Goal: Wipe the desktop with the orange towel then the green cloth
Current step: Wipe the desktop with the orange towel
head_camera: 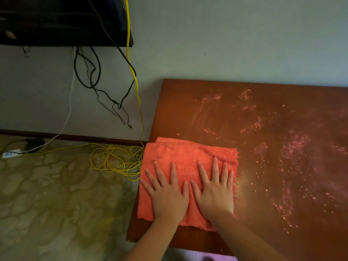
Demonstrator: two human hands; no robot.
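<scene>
An orange towel (180, 157), folded flat, lies at the left edge of the brown wooden desktop (254, 113). My left hand (167, 193) and my right hand (214, 187) press flat on it side by side, fingers spread and pointing away from me. Pale pinkish crumbs and powder smears (293, 153) cover the desktop to the right of the towel and further back. No green cloth is in view.
The desk's back edge meets a pale wall. Left of the desk is patterned carpet with a coiled yellow cable (116, 161). Black and white cables hang from a dark wall-mounted unit (64, 21) at the upper left. A power strip (11, 154) lies on the floor.
</scene>
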